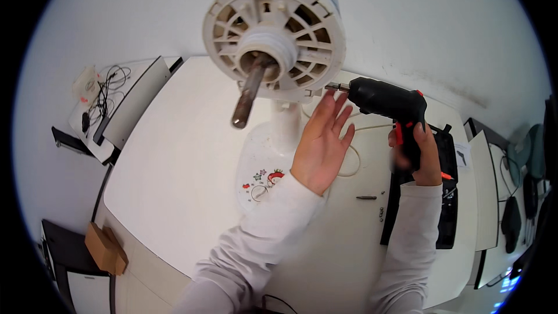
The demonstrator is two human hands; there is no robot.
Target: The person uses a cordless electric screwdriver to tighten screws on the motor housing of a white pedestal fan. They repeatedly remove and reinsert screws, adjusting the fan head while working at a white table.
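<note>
My right hand (423, 154) is wrapped shut around the grip of the black cordless screwdriver (386, 102), fingers clamped on the handle beside its red trigger. Its bit points left and sits at the lower right edge of the white fan motor housing (273, 29), seemingly on a small tab there; I cannot make out a screw head under the tip. My left hand (322, 145) is open, fingers spread and apart, palm facing the fan's neck just below the housing. The fingertips come close to the bit and the housing rim, but I cannot tell whether they touch either.

The fan stands upright on the white table (174, 174), its white base (264, 166) bearing small coloured stickers. Judging by how it stands now, the strip-down is well along: no guard and no blades are on it, and the bare, rusty motor shaft (250, 96) juts toward me from the ribbed front plate. The housing itself is still on the neck, so what holds it seems to be what is left. A dark screw or bit (366, 197) lies on the table near an open black tool case (447, 197).

A thin white cord (351, 163) loops behind my left hand, partly hidden. The back of the housing is cut off at the top.
</note>
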